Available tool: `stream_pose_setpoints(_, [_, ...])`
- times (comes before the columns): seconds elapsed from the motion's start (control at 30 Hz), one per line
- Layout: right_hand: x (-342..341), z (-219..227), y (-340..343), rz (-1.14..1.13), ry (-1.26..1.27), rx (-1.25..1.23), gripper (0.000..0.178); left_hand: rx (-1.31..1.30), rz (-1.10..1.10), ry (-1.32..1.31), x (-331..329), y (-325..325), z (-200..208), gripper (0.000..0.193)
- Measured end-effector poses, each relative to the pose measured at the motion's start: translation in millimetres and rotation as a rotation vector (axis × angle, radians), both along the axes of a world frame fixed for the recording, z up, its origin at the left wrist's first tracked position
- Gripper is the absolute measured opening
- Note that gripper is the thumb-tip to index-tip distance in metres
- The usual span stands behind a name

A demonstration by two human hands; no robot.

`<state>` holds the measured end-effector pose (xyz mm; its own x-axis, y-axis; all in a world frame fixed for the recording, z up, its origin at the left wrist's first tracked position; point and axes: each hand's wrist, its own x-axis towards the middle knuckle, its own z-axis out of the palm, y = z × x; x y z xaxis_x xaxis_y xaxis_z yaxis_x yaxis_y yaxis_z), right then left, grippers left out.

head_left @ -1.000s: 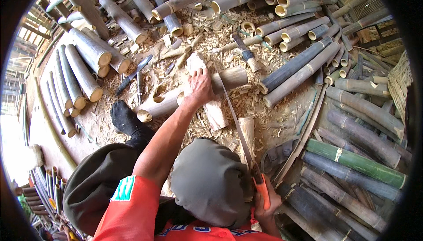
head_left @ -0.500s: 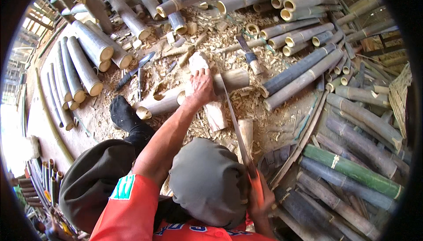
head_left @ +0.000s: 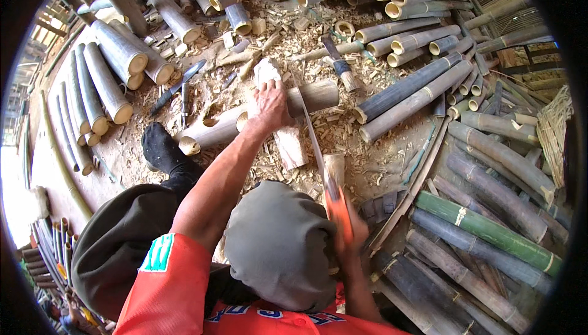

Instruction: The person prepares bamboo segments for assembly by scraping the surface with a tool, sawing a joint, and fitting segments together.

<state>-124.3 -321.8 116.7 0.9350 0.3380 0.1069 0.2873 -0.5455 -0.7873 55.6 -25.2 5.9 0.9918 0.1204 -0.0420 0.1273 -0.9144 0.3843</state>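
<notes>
A bamboo section (head_left: 321, 95) with a hole cut in its side lies across a pale, rough wooden block (head_left: 289, 148). My left hand (head_left: 269, 107) is closed over the bamboo where it crosses the block. Its thumb side faces the blade. My right hand (head_left: 355, 221), somewhat blurred, grips the orange handle of a handsaw (head_left: 313, 129). The saw's long blade runs away from me and rests against the bamboo just right of my left hand. How deep the teeth sit in the bamboo I cannot tell.
Wood chips cover the ground around the block. A knife (head_left: 179, 87) and a hatchet-like tool (head_left: 339, 62) lie beyond the bamboo. Cut bamboo lengths (head_left: 110, 83) line the left; more poles (head_left: 422, 96) and a green one (head_left: 484, 231) are piled right.
My right hand has pushed the saw forward, away from me. My left hand stays on the bamboo. The whole view has shifted slightly.
</notes>
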Motion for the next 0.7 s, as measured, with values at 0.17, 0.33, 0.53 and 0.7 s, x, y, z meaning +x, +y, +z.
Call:
stream_pose_setpoints(0.17, [78.4,19.0,73.0,-0.040,0.352,0.065,0.043,-0.022,0.050,0.150,-6.5,-6.8,7.0,0.110])
stream_pose_setpoints(0.33, [-34.8,36.7,-19.9,-0.138,0.318,-0.026,0.048,-0.018,0.074,0.151,5.9,-4.9,20.2,0.106])
stream_pose_setpoints(0.53, [87.7,1.4,66.8,-0.091,0.017,0.087,0.043,0.007,0.036,0.071,5.4,-9.4,11.9,0.100])
stream_pose_setpoints(0.7, [-8.2,34.9,9.5,-0.025,0.046,0.065,0.054,0.044,0.037,0.108,-3.5,9.6,11.5,0.100])
